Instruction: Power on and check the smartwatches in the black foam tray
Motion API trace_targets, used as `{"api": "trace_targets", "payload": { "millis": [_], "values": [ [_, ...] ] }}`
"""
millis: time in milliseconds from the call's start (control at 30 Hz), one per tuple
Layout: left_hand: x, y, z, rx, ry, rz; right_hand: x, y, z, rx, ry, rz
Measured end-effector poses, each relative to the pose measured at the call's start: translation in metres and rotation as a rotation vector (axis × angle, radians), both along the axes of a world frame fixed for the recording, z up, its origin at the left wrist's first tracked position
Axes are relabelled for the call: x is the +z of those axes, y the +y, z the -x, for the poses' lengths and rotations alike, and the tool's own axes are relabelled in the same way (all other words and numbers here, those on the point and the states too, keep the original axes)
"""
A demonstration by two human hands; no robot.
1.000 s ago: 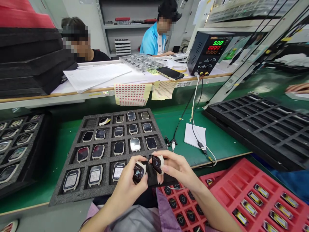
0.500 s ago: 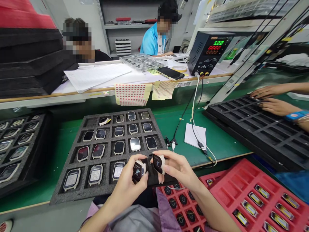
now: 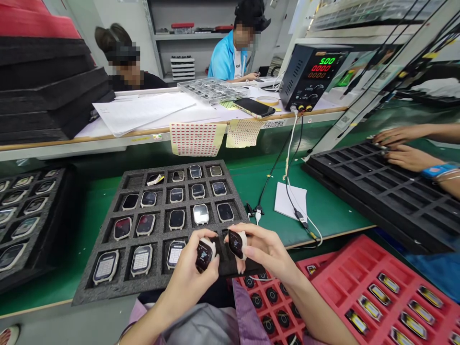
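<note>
My left hand (image 3: pixel 189 277) is closed round a small watch body (image 3: pixel 204 254) with a dark lit screen. My right hand (image 3: pixel 265 251) pinches a second watch body (image 3: pixel 236 243) of the same kind, screen facing me. Both are held side by side just above the near right corner of a dark foam tray (image 3: pixel 122 287). That tray holds several watch bodies in square pockets, some with lit screens.
A red tray (image 3: pixel 341 282) with small parts lies at my lower right. An empty black tray (image 3: pixel 377 191) sits to the right, with a co-worker's hands (image 3: pixel 402 153) on it. Cables (image 3: pixel 287 191) and a white paper (image 3: pixel 291 201) lie on the green mat. A power supply (image 3: pixel 309 79) stands behind. Two people sit across.
My hands and both watch bodies have barely shifted. A co-worker's two hands have come onto the black tray at the right.
</note>
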State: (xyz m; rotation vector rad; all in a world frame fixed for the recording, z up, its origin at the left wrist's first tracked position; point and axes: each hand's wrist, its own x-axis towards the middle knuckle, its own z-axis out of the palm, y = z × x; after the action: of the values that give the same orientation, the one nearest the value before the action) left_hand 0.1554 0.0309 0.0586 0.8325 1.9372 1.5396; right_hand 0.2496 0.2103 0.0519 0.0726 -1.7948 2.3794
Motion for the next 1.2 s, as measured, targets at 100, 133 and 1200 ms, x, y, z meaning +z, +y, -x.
{"api": "trace_targets", "payload": {
  "millis": [100,133,1200],
  "values": [
    [0.002,0.000,0.000,0.004,0.025,-0.013,0.000,0.000,0.001,0.011,-0.001,0.016],
    [0.003,0.000,0.000,0.001,0.025,-0.011,0.000,0.000,0.001,0.014,-0.004,0.016],
    [-0.001,0.000,0.008,-0.070,-0.503,-0.327,-0.002,-0.006,0.004,-0.062,-0.058,0.061]
  ]
}}
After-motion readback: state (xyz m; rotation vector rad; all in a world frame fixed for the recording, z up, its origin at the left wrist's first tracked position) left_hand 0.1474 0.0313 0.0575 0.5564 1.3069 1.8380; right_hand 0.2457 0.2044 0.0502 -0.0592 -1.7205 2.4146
